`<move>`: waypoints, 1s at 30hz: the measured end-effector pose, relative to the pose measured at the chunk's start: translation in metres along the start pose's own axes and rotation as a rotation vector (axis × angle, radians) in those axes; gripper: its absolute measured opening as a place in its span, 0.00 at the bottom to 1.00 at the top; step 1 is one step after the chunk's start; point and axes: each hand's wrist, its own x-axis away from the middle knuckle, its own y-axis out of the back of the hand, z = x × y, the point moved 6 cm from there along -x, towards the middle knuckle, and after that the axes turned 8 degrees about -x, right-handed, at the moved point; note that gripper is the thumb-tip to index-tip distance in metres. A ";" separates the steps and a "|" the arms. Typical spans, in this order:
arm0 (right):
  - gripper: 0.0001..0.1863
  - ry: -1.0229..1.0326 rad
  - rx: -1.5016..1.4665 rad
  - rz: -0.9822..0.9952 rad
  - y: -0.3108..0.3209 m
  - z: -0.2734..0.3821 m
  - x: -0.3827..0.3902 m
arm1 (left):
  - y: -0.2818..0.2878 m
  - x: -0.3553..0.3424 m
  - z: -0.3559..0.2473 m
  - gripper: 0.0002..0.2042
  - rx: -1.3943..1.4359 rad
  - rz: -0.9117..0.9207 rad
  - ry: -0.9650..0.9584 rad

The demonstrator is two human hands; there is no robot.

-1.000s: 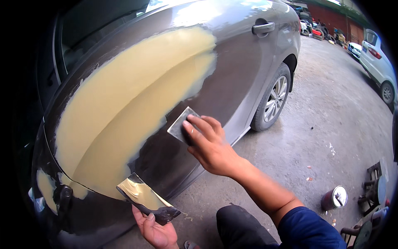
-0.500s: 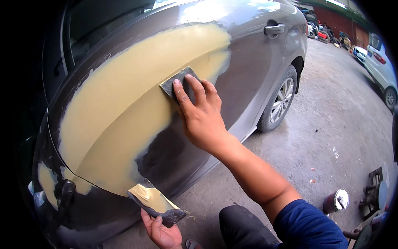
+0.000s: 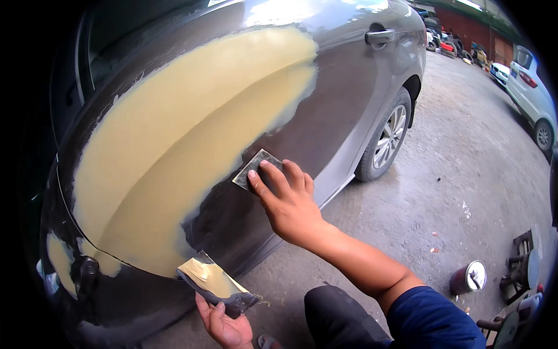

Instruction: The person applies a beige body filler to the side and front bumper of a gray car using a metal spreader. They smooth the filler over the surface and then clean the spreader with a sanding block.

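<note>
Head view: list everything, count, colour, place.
Car: one, grey, left to centre
Large patch: one, yellow, on car
Spreader: one, dark, centre
Sheet with paste: one, black, lower left
Can: one, dark red, lower right
Stools: count unclear, dark, lower right
Parked vehicles: two, white, upper right
Tyres: several, black, upper right
Sleeve: one, navy, lower right
Trouser leg: one, dark, bottom centre
Left grip: one, bare, holding sheet
Right grip: one, bare, on spreader

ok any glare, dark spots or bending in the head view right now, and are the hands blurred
Head view throughout: white glare along the top of the grey car's bodywork; deep shadow hides detail at far left; the fisheye bends the white car near the right rim; the right hand and left hand show no strong blur.
</note>
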 end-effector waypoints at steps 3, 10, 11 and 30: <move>0.30 -0.055 -0.058 -0.222 0.035 -0.020 -0.022 | 0.002 0.000 -0.001 0.31 -0.009 -0.007 -0.004; 0.28 -0.073 -0.166 -0.273 0.063 -0.047 -0.082 | 0.000 0.002 0.003 0.30 -0.004 -0.008 -0.001; 0.28 -0.074 -0.151 -0.241 0.057 -0.042 -0.078 | 0.001 0.002 0.003 0.30 -0.009 -0.014 -0.002; 0.29 -0.118 -0.136 -0.285 0.067 -0.074 -0.061 | -0.001 0.010 0.005 0.31 -0.019 -0.016 0.003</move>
